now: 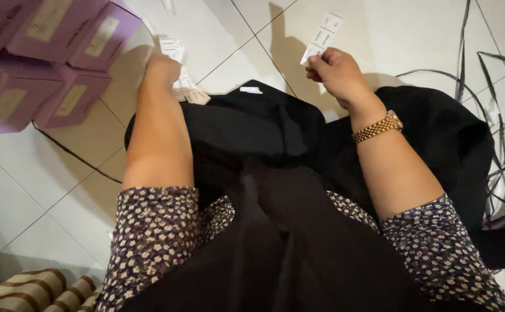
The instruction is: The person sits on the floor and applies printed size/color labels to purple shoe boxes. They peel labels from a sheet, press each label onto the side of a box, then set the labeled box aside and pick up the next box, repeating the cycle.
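The right hand (334, 70), upper centre-right of the frame, pinches a white rectangular paper tag (322, 37) by its lower end between thumb and fingertips; the tag stands tilted up and to the right, clear of the floor. A gold-coloured link watch (377, 128) sits on that wrist. The left hand (161, 70), upper centre-left, is closed down on a small stack of white and beige paper tags (183, 86) lying on the white tiled floor (50, 173); whether it grips them or only presses on them cannot be told. A folded black fabric garment (252, 127) lies between the forearms in mid-frame, with a small white sewn label (250, 90) at its upper edge. Purple cardboard boxes (44, 58) are stacked at upper left; dark plastic strips (495, 115) trail at the right edge.

Judgement: the step in hand appears to be tagging. One tag is drawn and held; the garment is not yet touched by it. The next move would call for bringing the tag to the garment's upper edge while the other hand steadies the fabric.
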A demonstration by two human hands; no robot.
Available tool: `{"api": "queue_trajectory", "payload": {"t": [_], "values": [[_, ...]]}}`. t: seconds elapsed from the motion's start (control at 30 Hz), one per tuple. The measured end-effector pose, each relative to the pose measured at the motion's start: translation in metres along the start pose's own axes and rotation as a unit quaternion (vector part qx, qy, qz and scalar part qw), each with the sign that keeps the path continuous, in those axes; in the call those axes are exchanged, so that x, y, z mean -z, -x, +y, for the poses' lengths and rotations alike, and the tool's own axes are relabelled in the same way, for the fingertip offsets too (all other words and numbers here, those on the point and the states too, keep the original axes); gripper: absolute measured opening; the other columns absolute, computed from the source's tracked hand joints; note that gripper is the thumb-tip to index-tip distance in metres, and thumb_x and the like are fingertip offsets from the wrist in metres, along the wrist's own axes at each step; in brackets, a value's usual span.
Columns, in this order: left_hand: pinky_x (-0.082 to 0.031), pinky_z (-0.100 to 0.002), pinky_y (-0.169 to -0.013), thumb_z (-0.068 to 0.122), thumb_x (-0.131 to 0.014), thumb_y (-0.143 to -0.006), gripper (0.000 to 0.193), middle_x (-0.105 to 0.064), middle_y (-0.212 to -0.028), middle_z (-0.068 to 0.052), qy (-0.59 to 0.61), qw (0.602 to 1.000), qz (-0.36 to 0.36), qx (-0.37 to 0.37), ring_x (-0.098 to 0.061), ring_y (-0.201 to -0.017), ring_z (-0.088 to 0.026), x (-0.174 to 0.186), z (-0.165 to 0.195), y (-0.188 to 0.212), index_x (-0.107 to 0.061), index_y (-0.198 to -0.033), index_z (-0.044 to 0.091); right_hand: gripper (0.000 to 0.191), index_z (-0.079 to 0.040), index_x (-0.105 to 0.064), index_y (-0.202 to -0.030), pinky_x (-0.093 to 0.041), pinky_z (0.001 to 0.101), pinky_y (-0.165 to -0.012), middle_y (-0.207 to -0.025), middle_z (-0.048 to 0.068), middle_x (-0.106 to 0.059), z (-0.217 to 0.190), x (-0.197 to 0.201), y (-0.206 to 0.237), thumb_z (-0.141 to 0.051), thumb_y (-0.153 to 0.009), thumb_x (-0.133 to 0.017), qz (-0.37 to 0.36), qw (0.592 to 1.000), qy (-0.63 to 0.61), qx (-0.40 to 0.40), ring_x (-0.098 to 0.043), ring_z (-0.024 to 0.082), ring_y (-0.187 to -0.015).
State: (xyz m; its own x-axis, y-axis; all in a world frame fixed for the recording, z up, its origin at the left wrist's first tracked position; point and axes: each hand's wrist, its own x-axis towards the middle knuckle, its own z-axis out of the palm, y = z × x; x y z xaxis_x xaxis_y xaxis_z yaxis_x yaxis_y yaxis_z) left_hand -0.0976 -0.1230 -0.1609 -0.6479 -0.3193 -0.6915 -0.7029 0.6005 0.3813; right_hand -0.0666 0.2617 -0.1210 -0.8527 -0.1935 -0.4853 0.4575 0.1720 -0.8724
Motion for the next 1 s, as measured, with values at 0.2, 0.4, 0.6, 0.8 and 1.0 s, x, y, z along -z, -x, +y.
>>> {"api": "queue_trajectory", "payload": {"t": [0.2,0.4,0.6,0.8,1.0], "values": [[-0.049,-0.046,-0.094,0.039,-0.073,-0.089,0.054,-0.064,-0.123,-0.022,-0.015,0.999,0.049,-0.005,-0.062,-0.114,-0.040,-0.016,0.008,0.008,-0.060,-0.121,-0.003,0.017,-0.002,-0.068,-0.113,-0.061,0.0254,-0.078,-0.099,0.004,-0.074,0.006,-0.003,0.003,-0.013,-0.099,-0.066,-0.029,0.999,-0.004,-0.022,-0.069,0.011,-0.081],[-0.052,-0.046,-0.095,0.028,-0.063,-0.090,0.040,-0.068,-0.125,-0.019,-0.083,0.996,0.045,0.000,-0.066,-0.113,-0.038,-0.038,0.037,0.016,-0.068,-0.119,0.001,0.018,-0.001,-0.064,-0.118,-0.059,0.0240,-0.079,-0.103,0.005,-0.073,0.017,0.000,-0.004,-0.010,-0.102,-0.065,-0.067,0.996,-0.050,0.007,-0.069,0.010,-0.085],[-0.039,-0.050,-0.102,0.035,-0.072,-0.083,0.074,-0.051,-0.143,-0.016,-0.147,0.975,0.140,0.086,-0.045,-0.129,-0.039,-0.038,0.050,0.023,-0.042,-0.146,0.012,0.021,-0.002,-0.063,-0.122,-0.058,0.0249,-0.081,-0.104,0.005,-0.073,0.016,0.002,-0.002,-0.009,-0.102,-0.066,-0.062,0.997,-0.032,0.017,-0.069,0.010,-0.086],[-0.051,-0.043,-0.091,0.043,-0.082,-0.084,0.065,-0.064,-0.122,-0.014,0.104,0.952,0.165,-0.235,-0.061,-0.110,-0.028,-0.059,0.063,0.078,-0.057,-0.132,0.006,0.021,0.001,-0.061,-0.119,-0.059,0.0277,-0.084,-0.106,0.006,-0.073,-0.004,-0.014,0.014,-0.003,-0.099,-0.067,-0.065,0.993,-0.063,0.077,-0.069,0.012,-0.089],[-0.058,-0.029,-0.075,0.029,-0.075,-0.092,0.033,-0.075,-0.090,-0.005,0.388,0.856,-0.134,-0.315,-0.069,-0.081,-0.012,-0.095,0.083,0.133,-0.068,-0.109,0.002,0.021,0.000,-0.060,-0.120,-0.061,0.0288,-0.093,-0.106,0.006,-0.074,-0.023,-0.052,0.036,-0.004,-0.101,-0.068,-0.034,0.976,-0.150,0.154,-0.072,0.014,-0.094]]}}
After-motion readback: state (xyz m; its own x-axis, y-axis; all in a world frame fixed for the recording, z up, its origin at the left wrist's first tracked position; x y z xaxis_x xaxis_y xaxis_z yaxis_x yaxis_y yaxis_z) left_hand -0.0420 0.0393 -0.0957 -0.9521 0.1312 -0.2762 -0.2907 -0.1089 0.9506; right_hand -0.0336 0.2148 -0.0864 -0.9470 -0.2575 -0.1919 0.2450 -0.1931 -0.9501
